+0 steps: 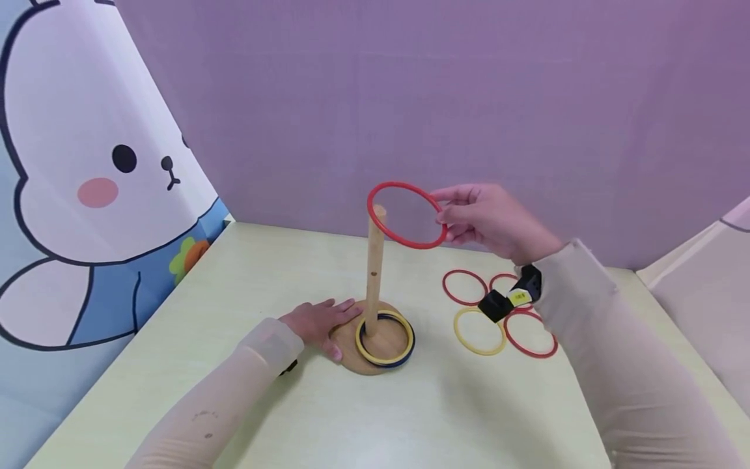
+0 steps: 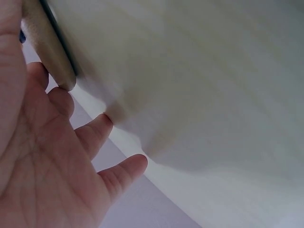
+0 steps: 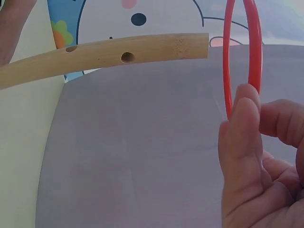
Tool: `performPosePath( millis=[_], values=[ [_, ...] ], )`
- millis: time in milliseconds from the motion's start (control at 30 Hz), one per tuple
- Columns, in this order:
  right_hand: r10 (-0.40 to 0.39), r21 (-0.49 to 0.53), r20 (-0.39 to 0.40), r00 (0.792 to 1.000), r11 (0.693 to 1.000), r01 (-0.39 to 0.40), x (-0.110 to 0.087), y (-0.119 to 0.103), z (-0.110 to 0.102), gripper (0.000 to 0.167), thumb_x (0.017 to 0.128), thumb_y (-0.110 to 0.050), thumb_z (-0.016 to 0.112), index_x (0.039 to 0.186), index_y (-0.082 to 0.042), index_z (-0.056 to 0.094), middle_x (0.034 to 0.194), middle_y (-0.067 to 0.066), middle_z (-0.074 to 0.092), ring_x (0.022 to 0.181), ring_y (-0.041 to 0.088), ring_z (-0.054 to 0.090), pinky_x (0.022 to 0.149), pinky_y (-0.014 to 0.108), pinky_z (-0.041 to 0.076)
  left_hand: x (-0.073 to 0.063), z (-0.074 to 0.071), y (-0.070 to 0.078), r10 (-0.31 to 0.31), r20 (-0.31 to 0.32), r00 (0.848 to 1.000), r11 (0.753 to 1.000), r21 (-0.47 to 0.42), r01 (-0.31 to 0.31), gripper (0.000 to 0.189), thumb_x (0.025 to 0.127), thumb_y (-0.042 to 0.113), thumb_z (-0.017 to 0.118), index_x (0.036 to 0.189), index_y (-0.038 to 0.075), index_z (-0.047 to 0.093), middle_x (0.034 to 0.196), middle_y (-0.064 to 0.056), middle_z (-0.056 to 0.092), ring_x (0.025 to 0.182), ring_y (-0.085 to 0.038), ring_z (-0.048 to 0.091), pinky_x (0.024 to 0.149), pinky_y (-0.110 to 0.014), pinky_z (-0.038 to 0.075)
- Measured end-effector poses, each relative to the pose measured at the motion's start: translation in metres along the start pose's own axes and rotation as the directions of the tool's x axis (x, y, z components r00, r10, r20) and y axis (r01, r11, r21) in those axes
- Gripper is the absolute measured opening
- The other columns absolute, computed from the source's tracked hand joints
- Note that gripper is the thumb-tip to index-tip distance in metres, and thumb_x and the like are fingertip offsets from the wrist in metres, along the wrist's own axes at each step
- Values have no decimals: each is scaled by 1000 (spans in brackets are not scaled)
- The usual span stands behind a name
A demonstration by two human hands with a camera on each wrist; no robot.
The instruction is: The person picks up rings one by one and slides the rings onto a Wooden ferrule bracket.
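Observation:
My right hand [image 1: 489,218] pinches a red ring [image 1: 417,246] by its right edge, thumb and fingers on the rim. The ring is tilted and held near the top of an upright wooden peg [image 1: 375,260]; in the right wrist view a gap shows between the peg's end [image 3: 194,46] and the ring [image 3: 255,42]. The peg stands on a round wooden base [image 1: 351,355]. Around its foot lie a yellow ring [image 1: 383,362] and, under that, a dark blue ring [image 1: 413,345]. My left hand [image 1: 319,326] rests at the left edge of the base, fingers spread.
Right of the base, several rings lie flat on the pale table [image 1: 281,417]: a yellow one [image 1: 463,340], a red one [image 1: 530,353] and more red ones behind, partly hidden by the right wrist camera [image 1: 506,299]. A purple partition [image 1: 498,98] rises at the table's back.

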State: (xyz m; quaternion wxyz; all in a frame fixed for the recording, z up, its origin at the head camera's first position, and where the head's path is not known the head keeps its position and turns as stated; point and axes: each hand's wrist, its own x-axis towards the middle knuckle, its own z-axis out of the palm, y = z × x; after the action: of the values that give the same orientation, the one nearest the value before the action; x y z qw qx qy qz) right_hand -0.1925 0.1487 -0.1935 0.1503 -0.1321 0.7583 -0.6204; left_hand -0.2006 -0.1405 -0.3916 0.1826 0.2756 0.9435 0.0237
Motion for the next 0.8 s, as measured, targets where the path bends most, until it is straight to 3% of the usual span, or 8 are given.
performPosePath(
  millis=[500, 800],
  values=[
    [-15, 29, 39, 999, 999, 14, 9, 14, 21, 41, 94, 1, 53, 135, 5, 47, 83, 6, 62, 63, 13, 61, 65, 24, 54, 1, 2, -2, -18, 9, 1000, 1000, 14, 18, 98, 72, 47, 80, 152, 22, 28, 157, 2, 25, 139, -36, 30, 97, -54, 41],
    [42, 38, 41, 998, 998, -43, 13, 36, 28, 42, 94, 0, 54, 135, 6, 47, 89, 8, 61, 63, 14, 62, 65, 24, 54, 3, 3, -2, -38, 14, 999, 999, 16, 38, 99, 72, 50, 79, 153, 28, 26, 157, 6, 23, 140, -34, 28, 98, -54, 40]
  ],
)
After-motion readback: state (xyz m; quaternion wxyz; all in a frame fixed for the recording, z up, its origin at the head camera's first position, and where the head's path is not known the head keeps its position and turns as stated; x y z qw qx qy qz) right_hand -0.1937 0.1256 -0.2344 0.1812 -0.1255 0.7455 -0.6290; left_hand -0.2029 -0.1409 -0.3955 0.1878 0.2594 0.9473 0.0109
